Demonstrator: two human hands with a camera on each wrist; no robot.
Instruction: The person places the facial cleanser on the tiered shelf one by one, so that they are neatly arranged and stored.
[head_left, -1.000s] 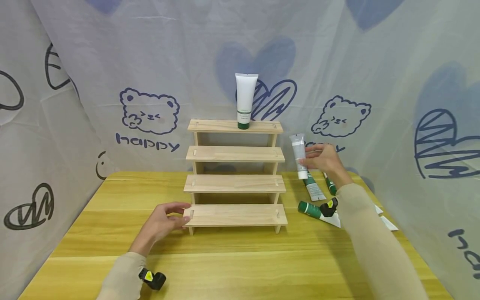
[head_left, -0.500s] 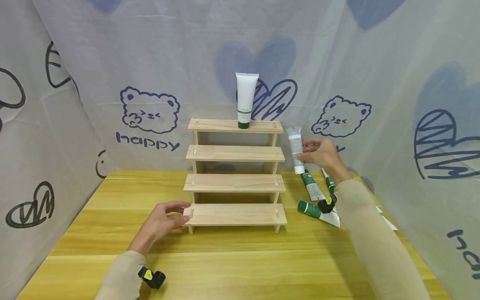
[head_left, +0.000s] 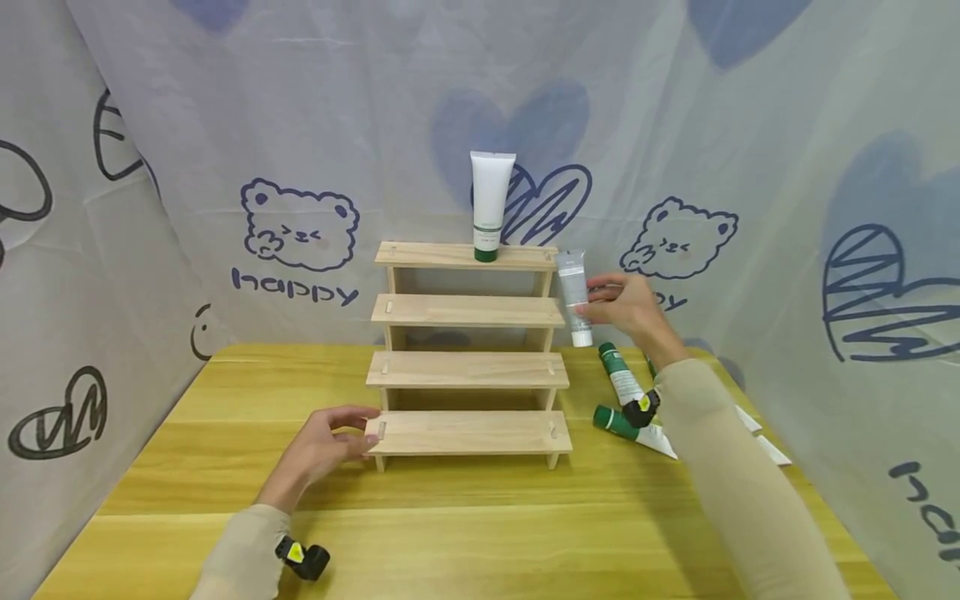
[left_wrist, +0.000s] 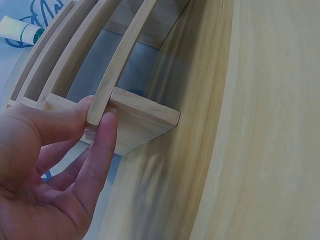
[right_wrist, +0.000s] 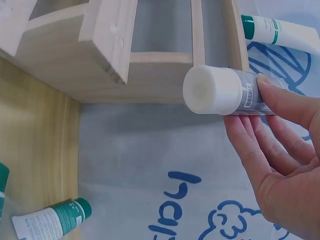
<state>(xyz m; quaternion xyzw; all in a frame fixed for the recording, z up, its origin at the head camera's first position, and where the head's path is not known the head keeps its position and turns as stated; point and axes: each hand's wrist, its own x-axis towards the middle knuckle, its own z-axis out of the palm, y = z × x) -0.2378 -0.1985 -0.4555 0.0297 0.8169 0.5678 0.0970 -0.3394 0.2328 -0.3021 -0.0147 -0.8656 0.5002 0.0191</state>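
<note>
From the head camera I see my right hand (head_left: 626,306) raised at about two o'clock from the wooden stepped rack (head_left: 468,350), forearm angled up from the lower right, fingers and thumb pinching a grey tube with a white cap (head_left: 574,297); the tube hangs cap down, just beside the right ends of the rack's upper steps, clear of the yellow table (head_left: 480,517). My left hand (head_left: 324,446) lies low at nine o'clock from the rack's bottom step, wrist on the table, fingertips gripping that step's left end. A white tube with a green cap (head_left: 491,205) stands cap down on the top step at twelve o'clock, and several green-capped tubes (head_left: 624,383) lie on the table at three o'clock from the rack, below my right hand. From the left wrist camera, my left hand (left_wrist: 55,165) fills the lower left, thumb and forefinger clamped over the end of the bottom slat (left_wrist: 117,65), with the rack's side support just past the fingertips at two o'clock. From the right wrist camera, my right hand (right_wrist: 280,165) sits at four o'clock, fingers curled along the grey tube (right_wrist: 225,92), whose white cap faces the lens; the rack (right_wrist: 115,50) lies at ten o'clock from the cap, near but apart, and one green-capped tube (right_wrist: 52,220) rests at seven o'clock.
</note>
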